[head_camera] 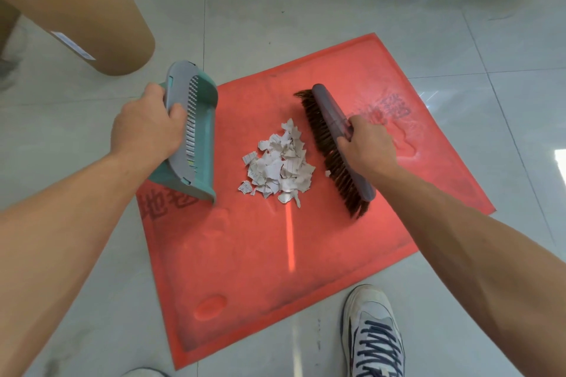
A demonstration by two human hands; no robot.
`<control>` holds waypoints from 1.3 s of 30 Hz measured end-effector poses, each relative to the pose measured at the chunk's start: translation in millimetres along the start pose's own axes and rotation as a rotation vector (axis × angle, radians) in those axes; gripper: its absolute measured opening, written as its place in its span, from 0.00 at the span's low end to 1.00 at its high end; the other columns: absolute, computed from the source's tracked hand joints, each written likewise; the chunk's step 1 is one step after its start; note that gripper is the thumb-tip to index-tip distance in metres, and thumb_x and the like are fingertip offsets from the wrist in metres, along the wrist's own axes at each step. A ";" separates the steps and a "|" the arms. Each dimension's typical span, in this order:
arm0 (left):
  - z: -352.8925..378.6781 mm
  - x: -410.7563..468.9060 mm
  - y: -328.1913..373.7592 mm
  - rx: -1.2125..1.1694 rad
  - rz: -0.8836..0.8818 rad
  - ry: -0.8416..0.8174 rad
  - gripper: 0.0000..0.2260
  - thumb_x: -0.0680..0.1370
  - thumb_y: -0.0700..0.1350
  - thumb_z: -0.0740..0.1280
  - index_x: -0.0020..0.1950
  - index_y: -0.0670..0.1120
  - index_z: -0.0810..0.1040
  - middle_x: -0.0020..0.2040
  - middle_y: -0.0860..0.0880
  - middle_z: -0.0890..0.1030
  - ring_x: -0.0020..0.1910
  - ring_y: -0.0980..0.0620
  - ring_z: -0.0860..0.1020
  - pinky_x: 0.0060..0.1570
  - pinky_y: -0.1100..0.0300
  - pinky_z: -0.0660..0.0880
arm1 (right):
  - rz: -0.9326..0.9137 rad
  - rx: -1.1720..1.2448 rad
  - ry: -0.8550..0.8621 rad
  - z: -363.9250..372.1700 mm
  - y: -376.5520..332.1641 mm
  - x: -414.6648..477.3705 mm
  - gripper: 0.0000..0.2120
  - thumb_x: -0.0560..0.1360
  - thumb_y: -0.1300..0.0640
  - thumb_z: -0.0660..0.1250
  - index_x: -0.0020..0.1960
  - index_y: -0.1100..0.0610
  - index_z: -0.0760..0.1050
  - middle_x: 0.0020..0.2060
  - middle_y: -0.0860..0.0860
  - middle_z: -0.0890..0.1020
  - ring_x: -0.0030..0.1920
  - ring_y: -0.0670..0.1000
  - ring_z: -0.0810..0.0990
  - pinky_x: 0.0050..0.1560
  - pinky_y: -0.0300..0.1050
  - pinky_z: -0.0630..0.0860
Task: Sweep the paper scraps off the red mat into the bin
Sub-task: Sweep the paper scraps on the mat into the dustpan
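Grips a teal dustpan [196, 138] in the left hand [147, 128], fingers curled over its grey toothed edge, mouth turned toward the pile. Cannot tell whether the pan's lower corner touches the red mat [275, 254] or hangs just above it. Holds a brush [337, 144] in the right hand [364, 147], wrapped round the grey back, with bristles down on the mat just right of the paper scraps [280, 165]. Finds those scraps heaped in one loose pile mid-mat, between pan and brush, plus one stray bit beside the bristles.

Likely trouble from here:
- Sweeping hard at such light paper, scattering it past the pan's sides onto the floor [306, 9].
- Keeping the pan tilted on one corner, letting scraps slide under the lip.
- Missing the stray bit near the bristles.
- Tipping the loaded pan on the way to the bin. Possibly the brown drum [92, 24] at upper left, though hard to say.
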State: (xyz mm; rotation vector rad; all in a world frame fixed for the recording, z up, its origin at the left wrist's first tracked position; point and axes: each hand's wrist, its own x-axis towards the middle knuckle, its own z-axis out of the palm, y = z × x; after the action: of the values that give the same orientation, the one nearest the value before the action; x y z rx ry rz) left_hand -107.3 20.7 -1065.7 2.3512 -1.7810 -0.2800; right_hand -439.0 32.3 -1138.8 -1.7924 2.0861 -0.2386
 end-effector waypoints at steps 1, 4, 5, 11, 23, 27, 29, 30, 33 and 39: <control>-0.9 -0.3 -3.1 -0.008 -0.006 -0.001 0.15 0.79 0.51 0.58 0.57 0.42 0.71 0.49 0.33 0.78 0.48 0.33 0.74 0.44 0.46 0.69 | 0.013 -0.004 0.013 -0.9 1.9 0.7 0.08 0.74 0.54 0.63 0.49 0.57 0.70 0.38 0.56 0.75 0.40 0.60 0.75 0.36 0.50 0.71; -6.5 -3.0 -11.2 -0.089 -0.016 -0.003 0.13 0.79 0.51 0.60 0.56 0.42 0.73 0.45 0.39 0.77 0.45 0.37 0.74 0.43 0.49 0.68 | 0.025 -0.025 0.046 0.0 9.6 0.1 0.10 0.74 0.55 0.63 0.52 0.59 0.71 0.37 0.55 0.73 0.40 0.60 0.75 0.36 0.49 0.70; -8.9 -3.7 -14.0 -0.133 -0.022 -0.002 0.12 0.78 0.50 0.61 0.56 0.43 0.74 0.43 0.42 0.77 0.45 0.39 0.73 0.42 0.52 0.66 | 0.038 -0.023 0.052 1.4 11.7 -0.7 0.10 0.74 0.55 0.63 0.52 0.59 0.71 0.37 0.55 0.73 0.39 0.60 0.74 0.36 0.48 0.68; -19.4 -11.0 -39.5 -0.432 -0.243 0.034 0.10 0.73 0.49 0.66 0.52 0.49 0.80 0.44 0.46 0.80 0.45 0.45 0.76 0.43 0.52 0.70 | 0.037 0.050 -0.028 11.7 8.5 -2.1 0.15 0.74 0.53 0.65 0.57 0.59 0.70 0.43 0.59 0.78 0.44 0.62 0.77 0.38 0.49 0.70; 8.4 -41.1 -94.5 -0.844 -0.565 -0.054 0.05 0.64 0.50 0.68 0.38 0.55 0.81 0.47 0.45 0.83 0.45 0.46 0.80 0.56 0.41 0.78 | 0.044 0.084 -0.226 26.3 -24.2 -0.4 0.17 0.76 0.52 0.65 0.58 0.61 0.67 0.43 0.59 0.76 0.41 0.61 0.75 0.38 0.49 0.72; 21.8 -54.3 -116.2 -0.771 -0.624 -0.050 0.11 0.65 0.54 0.65 0.45 0.54 0.80 0.51 0.46 0.83 0.48 0.44 0.79 0.54 0.45 0.76 | 0.033 0.072 -0.214 28.6 -28.4 -0.2 0.17 0.76 0.52 0.65 0.58 0.61 0.67 0.43 0.61 0.77 0.41 0.62 0.76 0.38 0.49 0.72; 28.2 -61.2 -128.2 -0.747 -0.663 -0.073 0.14 0.67 0.56 0.64 0.51 0.57 0.78 0.53 0.48 0.82 0.53 0.43 0.80 0.57 0.42 0.77 | 0.028 0.074 -0.223 30.8 -30.6 -0.6 0.17 0.75 0.52 0.64 0.59 0.61 0.67 0.44 0.61 0.77 0.41 0.62 0.76 0.38 0.48 0.72; 30.7 -63.6 -131.5 -0.748 -0.678 -0.089 0.14 0.69 0.57 0.64 0.54 0.59 0.78 0.54 0.49 0.82 0.54 0.43 0.80 0.57 0.41 0.76 | 0.030 0.078 -0.228 32.0 -32.6 -1.1 0.18 0.75 0.51 0.64 0.59 0.60 0.67 0.45 0.61 0.77 0.41 0.61 0.76 0.37 0.48 0.71; 38.1 -64.6 -132.9 -0.732 -0.688 -0.095 0.15 0.76 0.54 0.63 0.62 0.58 0.76 0.56 0.51 0.80 0.55 0.44 0.79 0.59 0.41 0.76 | 0.015 0.068 -0.229 37.2 -39.9 -3.2 0.18 0.75 0.51 0.64 0.59 0.60 0.67 0.46 0.63 0.78 0.41 0.61 0.75 0.39 0.48 0.71; 45.7 -59.0 -142.1 -0.714 -0.740 -0.110 0.15 0.79 0.51 0.60 0.65 0.57 0.74 0.58 0.50 0.80 0.56 0.44 0.79 0.60 0.42 0.75 | -0.035 0.097 -0.251 42.9 -54.1 -9.8 0.16 0.76 0.52 0.64 0.58 0.60 0.67 0.42 0.62 0.76 0.40 0.62 0.75 0.37 0.47 0.68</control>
State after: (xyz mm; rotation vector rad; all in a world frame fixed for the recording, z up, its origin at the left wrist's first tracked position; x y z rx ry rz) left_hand -2.5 114.1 -1143.4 2.3121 -0.5720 -0.9615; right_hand -371.7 37.5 -1156.5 -1.7064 1.8391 -0.1148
